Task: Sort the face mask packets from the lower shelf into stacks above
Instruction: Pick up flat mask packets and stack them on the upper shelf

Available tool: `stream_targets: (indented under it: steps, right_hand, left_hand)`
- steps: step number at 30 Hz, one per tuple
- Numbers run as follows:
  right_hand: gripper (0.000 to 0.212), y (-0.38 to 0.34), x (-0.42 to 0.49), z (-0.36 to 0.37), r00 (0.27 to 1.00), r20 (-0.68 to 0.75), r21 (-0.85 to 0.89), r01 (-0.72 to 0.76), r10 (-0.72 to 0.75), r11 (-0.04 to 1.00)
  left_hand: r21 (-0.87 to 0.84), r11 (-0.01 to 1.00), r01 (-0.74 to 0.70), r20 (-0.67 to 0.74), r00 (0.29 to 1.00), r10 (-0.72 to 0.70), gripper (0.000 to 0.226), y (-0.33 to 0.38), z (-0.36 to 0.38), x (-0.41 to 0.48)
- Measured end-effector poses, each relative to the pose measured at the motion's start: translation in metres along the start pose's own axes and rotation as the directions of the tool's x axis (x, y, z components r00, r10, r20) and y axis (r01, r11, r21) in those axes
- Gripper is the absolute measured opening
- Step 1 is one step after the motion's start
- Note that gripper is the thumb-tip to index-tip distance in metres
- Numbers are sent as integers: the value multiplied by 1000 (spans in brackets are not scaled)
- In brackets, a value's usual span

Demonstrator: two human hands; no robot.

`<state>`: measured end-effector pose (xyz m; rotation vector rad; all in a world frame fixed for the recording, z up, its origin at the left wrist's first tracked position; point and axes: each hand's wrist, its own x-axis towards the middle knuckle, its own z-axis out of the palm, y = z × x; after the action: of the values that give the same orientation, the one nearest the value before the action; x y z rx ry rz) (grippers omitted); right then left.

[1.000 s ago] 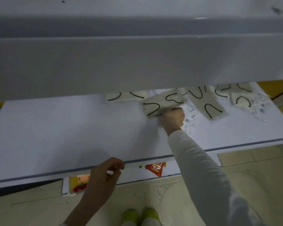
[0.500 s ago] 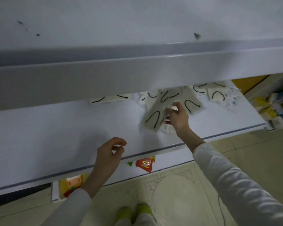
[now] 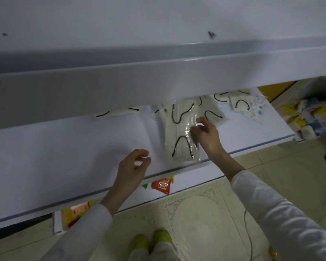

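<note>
A face mask packet (image 3: 179, 136), cream with black ear loops in clear plastic, lies near the front edge of the white lower shelf (image 3: 64, 157). My right hand (image 3: 207, 134) pinches its right edge. My left hand (image 3: 132, 168) hovers just left of the packet, fingers curled and apart, holding nothing. Several more mask packets (image 3: 215, 112) lie further back under the upper shelf (image 3: 158, 78), partly hidden by it. One lies apart to the left (image 3: 117, 113).
The upper shelf's front lip overhangs the back of the lower shelf. Red and yellow snack packets (image 3: 161, 185) sit on a lower level below. Wrapped goods (image 3: 307, 117) are piled at the far right. Tiled floor and my green shoes (image 3: 151, 240) are below.
My right hand has dragged one mask packet from the pile forward to the shelf's front edge. My left hand has risen from the shelf edge toward the packet.
</note>
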<state>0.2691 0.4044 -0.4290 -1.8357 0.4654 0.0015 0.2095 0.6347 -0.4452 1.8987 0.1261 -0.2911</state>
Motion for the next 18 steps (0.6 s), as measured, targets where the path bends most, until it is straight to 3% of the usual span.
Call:
stream_targets:
  steps: [4, 6, 8, 11, 13, 15, 18]
  right_hand:
    - [26, -9, -21, -3, 968, 252, 178, -37, -9, 983]
    - [21, -5, -26, -5, 943, 331, 144, -28, -22, 989]
    - [20, 3, -27, -7, 932, 362, 108, -11, -29, 994]
    - [17, 13, -20, -16, 920, 393, 3, 21, -20, 1000]
    - [10, 17, -11, -27, 900, 436, -70, 19, 13, 997]
    - [14, 29, 12, -43, 924, 382, -219, 93, -3, 971]
    - [23, 49, 64, -76, 991, 126, -513, 106, -47, 852]
  left_hand:
    - [-327, 919, 221, 145, 973, -182, 31, 25, 19, 11]
    - [-462, 833, 303, 204, 951, -233, 14, 31, 32, 15]
    - [-472, 834, 287, 172, 957, -232, 2, 31, 44, 14]
    - [-456, 859, 233, 90, 972, -216, 20, 23, 58, 14]
    - [-445, 870, 213, 47, 976, -215, 21, 23, 67, 14]
    - [-430, 882, 196, 4, 977, -215, 19, 21, 79, 17]
    - [-415, 894, 170, -69, 974, -218, 22, 23, 96, 22]
